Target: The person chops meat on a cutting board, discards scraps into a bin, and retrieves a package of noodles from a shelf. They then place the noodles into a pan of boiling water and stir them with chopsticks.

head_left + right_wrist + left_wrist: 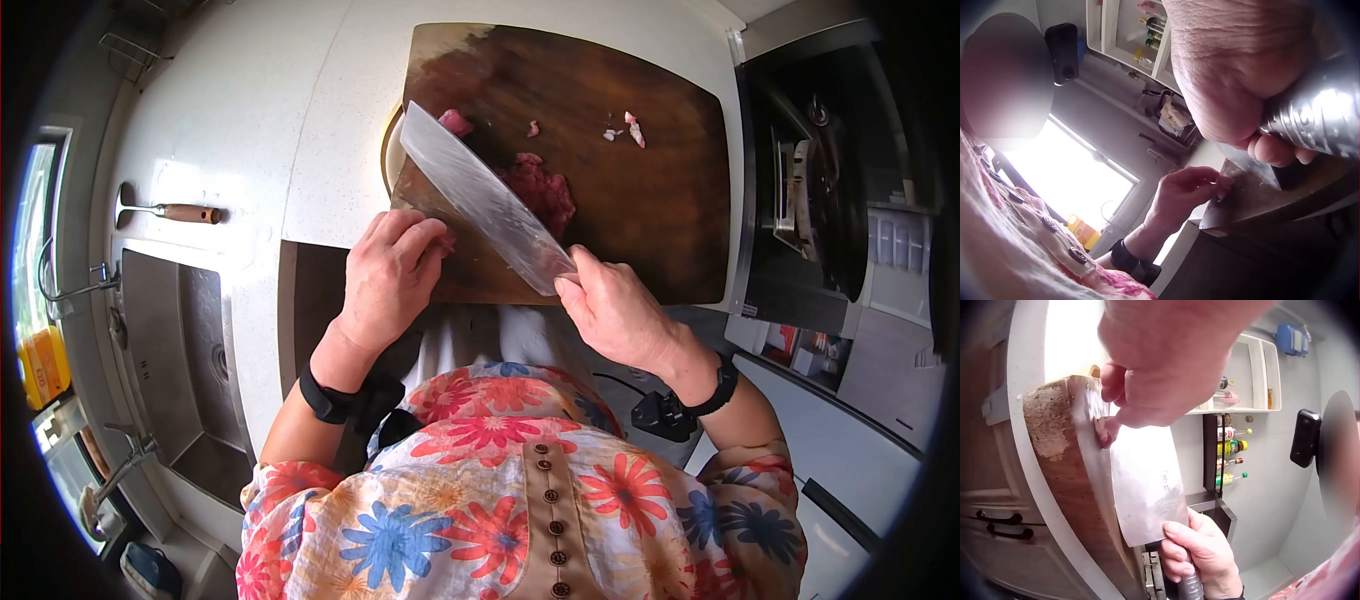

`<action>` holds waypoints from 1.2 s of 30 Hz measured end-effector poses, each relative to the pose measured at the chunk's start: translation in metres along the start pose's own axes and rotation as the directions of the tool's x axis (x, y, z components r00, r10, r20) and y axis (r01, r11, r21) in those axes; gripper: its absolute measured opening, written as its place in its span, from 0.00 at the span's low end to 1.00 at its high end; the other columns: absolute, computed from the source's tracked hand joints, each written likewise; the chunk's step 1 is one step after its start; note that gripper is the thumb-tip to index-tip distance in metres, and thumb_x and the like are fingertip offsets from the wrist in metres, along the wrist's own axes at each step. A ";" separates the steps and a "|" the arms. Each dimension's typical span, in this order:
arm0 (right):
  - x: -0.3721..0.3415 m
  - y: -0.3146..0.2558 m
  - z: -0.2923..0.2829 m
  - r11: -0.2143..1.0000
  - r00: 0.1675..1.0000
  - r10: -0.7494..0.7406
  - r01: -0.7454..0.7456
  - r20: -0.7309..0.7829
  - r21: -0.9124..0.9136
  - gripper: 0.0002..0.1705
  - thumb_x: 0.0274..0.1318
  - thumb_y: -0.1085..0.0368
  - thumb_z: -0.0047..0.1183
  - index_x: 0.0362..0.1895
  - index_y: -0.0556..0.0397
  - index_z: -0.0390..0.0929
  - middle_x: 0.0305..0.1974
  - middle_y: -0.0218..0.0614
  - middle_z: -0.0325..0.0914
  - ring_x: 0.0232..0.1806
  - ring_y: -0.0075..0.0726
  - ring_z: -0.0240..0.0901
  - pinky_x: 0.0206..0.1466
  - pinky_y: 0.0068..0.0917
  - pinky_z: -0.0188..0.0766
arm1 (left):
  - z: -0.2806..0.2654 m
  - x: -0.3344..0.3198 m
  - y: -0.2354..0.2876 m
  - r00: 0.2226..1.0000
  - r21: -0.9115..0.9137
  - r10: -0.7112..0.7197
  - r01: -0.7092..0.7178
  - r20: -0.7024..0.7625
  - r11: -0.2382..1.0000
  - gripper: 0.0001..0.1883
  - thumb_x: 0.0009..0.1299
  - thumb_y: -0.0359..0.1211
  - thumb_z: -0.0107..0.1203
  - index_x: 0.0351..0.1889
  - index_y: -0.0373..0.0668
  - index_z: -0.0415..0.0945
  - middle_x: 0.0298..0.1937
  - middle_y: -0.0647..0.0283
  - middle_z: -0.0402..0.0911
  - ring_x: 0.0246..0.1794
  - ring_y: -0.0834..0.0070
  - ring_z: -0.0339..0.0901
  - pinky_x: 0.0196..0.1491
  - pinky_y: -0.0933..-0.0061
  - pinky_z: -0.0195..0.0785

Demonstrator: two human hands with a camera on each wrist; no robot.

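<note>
My right hand (pixel 620 310) grips the metal handle (pixel 1191 586) of a broad cleaver (pixel 480 195). Its blade slants over the left part of a dark wooden cutting board (pixel 640 225), tip toward the far left edge. At the board's near left corner, my left hand (pixel 395 268) pinches a small piece of raw meat (pixel 1225 186) between thumb and fingers, close beside the blade. A heap of cut red meat (pixel 545 192) lies just right of the cleaver, partly hidden by it. Another meat chunk (pixel 455 123) sits near the blade's tip.
Whitish scraps (pixel 636 130) and a small meat bit (pixel 533 129) lie farther back on the board. A round rim (pixel 391 150) shows at its left edge. A wooden-handled utensil (pixel 190 213) and a sink (pixel 180 340) are left; a stove (pixel 820 200) stands right.
</note>
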State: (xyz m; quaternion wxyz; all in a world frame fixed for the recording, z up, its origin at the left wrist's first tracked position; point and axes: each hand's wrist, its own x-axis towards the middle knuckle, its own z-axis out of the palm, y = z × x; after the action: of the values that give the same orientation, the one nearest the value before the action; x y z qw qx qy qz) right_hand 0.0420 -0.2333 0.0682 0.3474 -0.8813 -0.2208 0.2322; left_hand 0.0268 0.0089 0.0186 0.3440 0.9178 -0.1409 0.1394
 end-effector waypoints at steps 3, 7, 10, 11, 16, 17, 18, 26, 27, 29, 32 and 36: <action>0.000 -0.001 -0.002 0.999 0.999 0.041 -0.041 0.018 0.001 0.11 0.60 0.67 0.44 0.34 0.66 0.62 0.19 0.55 0.70 0.25 0.62 0.71 0.24 0.42 0.65 | 0.008 0.000 0.003 0.995 -0.038 -0.098 0.098 0.000 0.994 0.09 0.54 0.23 0.57 0.32 0.44 0.77 0.31 0.63 0.76 0.29 0.65 0.75 0.33 0.69 0.70; -0.001 -0.001 -0.002 0.999 0.999 0.035 -0.035 0.009 0.015 0.10 0.60 0.67 0.44 0.33 0.63 0.61 0.19 0.54 0.69 0.25 0.62 0.71 0.24 0.42 0.65 | 0.009 -0.002 0.006 0.988 -0.021 -0.147 0.146 -0.040 0.989 0.07 0.57 0.24 0.60 0.33 0.43 0.79 0.33 0.63 0.77 0.29 0.72 0.78 0.33 0.77 0.71; -0.001 -0.003 -0.002 0.999 1.000 0.010 -0.010 0.003 0.051 0.09 0.60 0.68 0.44 0.32 0.62 0.61 0.18 0.53 0.69 0.24 0.62 0.70 0.23 0.42 0.64 | 0.003 -0.006 0.010 0.977 -0.019 -0.158 0.157 -0.143 0.987 0.09 0.56 0.23 0.61 0.35 0.42 0.80 0.34 0.62 0.77 0.29 0.72 0.77 0.33 0.76 0.71; -0.003 -0.004 -0.003 1.000 1.000 -0.002 0.001 0.007 0.026 0.09 0.60 0.68 0.44 0.33 0.61 0.60 0.17 0.52 0.68 0.24 0.61 0.70 0.23 0.42 0.64 | 0.002 -0.007 0.009 0.977 -0.018 -0.160 0.159 -0.140 0.987 0.09 0.56 0.23 0.61 0.35 0.42 0.80 0.34 0.62 0.77 0.29 0.72 0.77 0.33 0.76 0.71; -0.003 -0.015 -0.008 0.995 0.998 -0.037 0.041 0.047 -0.089 0.07 0.59 0.67 0.43 0.34 0.57 0.61 0.18 0.49 0.72 0.23 0.55 0.73 0.24 0.43 0.69 | 0.014 -0.008 0.007 0.983 0.028 -0.039 0.045 -0.181 0.999 0.10 0.54 0.21 0.62 0.34 0.41 0.79 0.33 0.62 0.76 0.31 0.68 0.76 0.33 0.74 0.70; -0.002 -0.017 -0.010 0.991 0.997 -0.034 0.042 0.067 -0.124 0.07 0.59 0.67 0.43 0.34 0.57 0.61 0.18 0.48 0.72 0.22 0.54 0.73 0.24 0.43 0.69 | 0.017 -0.008 0.005 0.982 0.027 -0.041 0.047 -0.183 0.999 0.10 0.54 0.21 0.62 0.34 0.41 0.79 0.33 0.62 0.76 0.31 0.68 0.76 0.33 0.74 0.70; -0.002 -0.019 -0.010 0.986 0.996 -0.029 0.043 0.087 -0.159 0.07 0.59 0.67 0.43 0.34 0.57 0.61 0.18 0.48 0.72 0.22 0.54 0.73 0.24 0.42 0.70 | 0.019 -0.007 0.003 0.981 0.034 -0.029 0.036 -0.191 0.999 0.10 0.54 0.21 0.61 0.33 0.41 0.79 0.33 0.62 0.76 0.30 0.68 0.76 0.33 0.74 0.70; 0.009 -0.025 -0.005 0.983 0.992 -0.008 0.030 0.124 -0.180 0.06 0.58 0.69 0.41 0.34 0.59 0.62 0.18 0.50 0.73 0.23 0.57 0.74 0.26 0.46 0.70 | 0.022 -0.004 -0.003 0.981 0.032 -0.024 0.031 -0.194 0.999 0.10 0.54 0.21 0.61 0.33 0.41 0.78 0.34 0.62 0.76 0.32 0.67 0.75 0.34 0.73 0.69; 0.014 -0.026 -0.004 0.987 0.991 -0.001 0.023 0.137 -0.162 0.05 0.58 0.69 0.41 0.33 0.59 0.62 0.18 0.52 0.73 0.24 0.58 0.74 0.27 0.48 0.70 | 0.022 -0.004 -0.003 0.981 0.032 -0.025 0.032 -0.194 0.999 0.10 0.54 0.21 0.61 0.33 0.41 0.78 0.34 0.62 0.76 0.32 0.67 0.75 0.34 0.73 0.69; 0.027 -0.028 -0.002 0.988 0.991 -0.012 0.032 0.133 -0.152 0.06 0.58 0.69 0.41 0.33 0.60 0.62 0.18 0.52 0.73 0.24 0.58 0.74 0.27 0.48 0.70 | 0.023 -0.003 -0.002 0.982 0.012 -0.012 0.014 -0.187 1.000 0.09 0.53 0.21 0.60 0.32 0.40 0.77 0.33 0.63 0.74 0.31 0.66 0.73 0.34 0.71 0.68; 0.026 -0.021 0.000 0.989 0.994 -0.035 0.050 0.108 -0.137 0.07 0.58 0.68 0.42 0.33 0.60 0.62 0.18 0.53 0.73 0.23 0.59 0.74 0.27 0.49 0.70 | 0.023 -0.004 -0.001 0.979 -0.002 -0.041 0.042 -0.198 0.999 0.09 0.53 0.21 0.60 0.31 0.41 0.77 0.32 0.63 0.74 0.31 0.66 0.73 0.33 0.71 0.68; 0.011 -0.013 -0.008 0.994 0.995 -0.055 0.062 0.081 -0.093 0.08 0.58 0.67 0.42 0.33 0.61 0.61 0.17 0.52 0.72 0.22 0.59 0.73 0.25 0.48 0.69 | 0.023 -0.006 -0.002 0.968 -0.007 -0.080 0.081 -0.236 0.997 0.09 0.53 0.21 0.60 0.31 0.41 0.77 0.32 0.63 0.75 0.31 0.66 0.73 0.33 0.70 0.69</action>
State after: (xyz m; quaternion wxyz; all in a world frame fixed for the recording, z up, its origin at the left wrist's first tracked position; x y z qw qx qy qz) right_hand 0.0520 -0.2228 0.0802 0.3028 -0.8802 -0.2708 0.2453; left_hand 0.0255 -0.0040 -0.0011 0.3623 0.9002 -0.0614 0.2336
